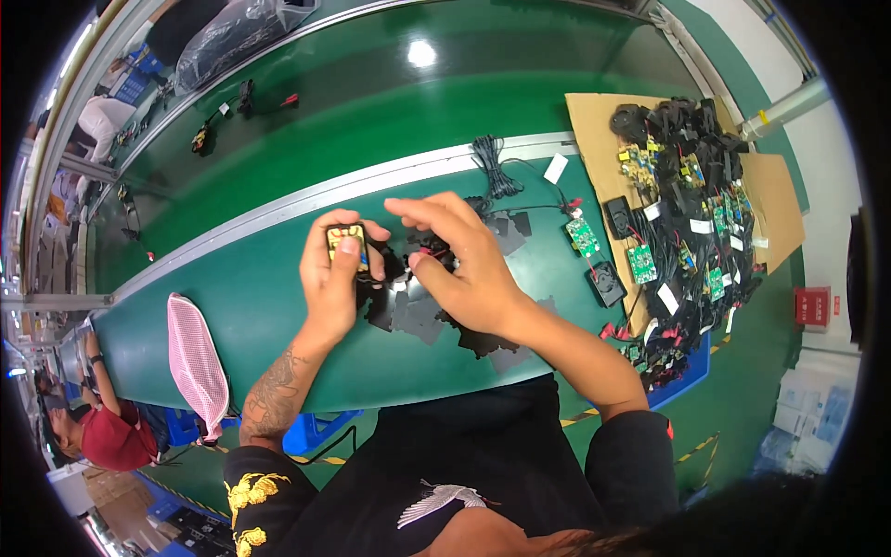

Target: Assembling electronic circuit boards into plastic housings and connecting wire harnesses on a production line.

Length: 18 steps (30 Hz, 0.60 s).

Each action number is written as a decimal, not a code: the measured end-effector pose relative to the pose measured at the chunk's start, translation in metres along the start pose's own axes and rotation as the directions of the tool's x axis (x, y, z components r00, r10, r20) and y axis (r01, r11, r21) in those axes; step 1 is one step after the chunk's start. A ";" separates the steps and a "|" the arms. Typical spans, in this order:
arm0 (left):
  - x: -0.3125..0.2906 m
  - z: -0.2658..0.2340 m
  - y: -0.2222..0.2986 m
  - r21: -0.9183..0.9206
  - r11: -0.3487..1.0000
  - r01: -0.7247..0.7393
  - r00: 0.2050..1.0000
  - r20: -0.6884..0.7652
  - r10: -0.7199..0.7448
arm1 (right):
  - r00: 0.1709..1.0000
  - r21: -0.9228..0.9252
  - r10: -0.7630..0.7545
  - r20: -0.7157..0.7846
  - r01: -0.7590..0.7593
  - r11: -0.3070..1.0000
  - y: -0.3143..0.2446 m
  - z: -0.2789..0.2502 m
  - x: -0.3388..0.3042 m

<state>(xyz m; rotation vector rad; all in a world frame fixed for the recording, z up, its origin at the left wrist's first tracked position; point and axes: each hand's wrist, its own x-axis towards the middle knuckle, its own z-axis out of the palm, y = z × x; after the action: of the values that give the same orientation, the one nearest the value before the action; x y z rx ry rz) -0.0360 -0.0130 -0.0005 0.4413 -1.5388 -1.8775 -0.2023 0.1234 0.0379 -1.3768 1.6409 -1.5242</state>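
Note:
In my left hand (325,283) is a small circuit board (344,239) with yellow parts, seated in a black case; the thumb presses on its face. My right hand (473,274) is just right of it, fingers stretched out and thumb apart, with nothing visibly gripped. Below and between the hands lie dark flat cut-out sheets (415,316) and small black pieces, partly hidden by the right hand. Right of that hand, a green circuit board (582,238) is beside an open black case (605,283). A coiled black cable (498,167) rests at the bench's far edge.
Cardboard (590,125) on the right bears a heap of wired boards and black cases (691,223). A blue bin (682,381) is beneath it. Left on the bench lies pink mesh (195,357). Beyond the metal rail, a green surface (371,121) carries wired parts. A person in red (121,436) sits left.

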 end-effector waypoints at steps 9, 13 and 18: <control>0.077 0.054 0.086 -0.043 0.912 -0.408 0.912 -0.075 0.404 | 0.952 -0.460 -0.303 0.042 0.287 0.840 0.025 -0.024 0.015; 0.110 0.055 0.109 -0.055 0.821 -0.568 0.816 -0.171 0.553 | 0.883 -0.553 -0.462 -0.080 0.346 0.758 0.013 -0.046 0.023; 0.110 0.031 0.128 0.115 0.744 -0.659 0.687 -0.313 0.656 | 0.813 -0.823 -0.560 -0.160 0.203 0.531 0.033 -0.070 0.034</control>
<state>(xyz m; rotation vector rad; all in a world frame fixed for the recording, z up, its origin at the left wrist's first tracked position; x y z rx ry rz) -0.1000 -0.0758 0.1460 0.1462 -1.2273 -1.1637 -0.2862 0.1178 0.0328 -2.1095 2.6165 -1.4330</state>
